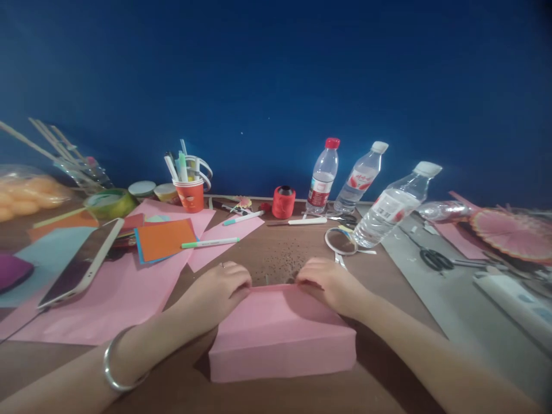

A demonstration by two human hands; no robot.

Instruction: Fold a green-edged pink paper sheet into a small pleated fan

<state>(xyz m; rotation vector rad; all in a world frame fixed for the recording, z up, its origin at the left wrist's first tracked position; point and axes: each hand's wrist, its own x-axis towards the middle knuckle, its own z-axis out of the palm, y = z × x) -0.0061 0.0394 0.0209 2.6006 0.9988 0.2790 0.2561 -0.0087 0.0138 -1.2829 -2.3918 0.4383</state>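
A pink paper-covered box (284, 328) lies on the brown table (276, 397) in front of me, its plain side facing me. At its far left corner is my left hand (224, 287), fingers curled over the far edge. My right hand (325, 282) grips the far right corner in the same way, fingers bent down behind the edge. Both sets of fingertips are hidden behind the box. Small dark specks are scattered on the table just beyond the box, between the hands.
Several water bottles (321, 184) stand at the back right, near a tape roll (340, 241) and scissors (435, 260). A red cup of pens (190, 195) is at the back left. Pink sheets (116, 299) and a phone (81, 264) lie left.
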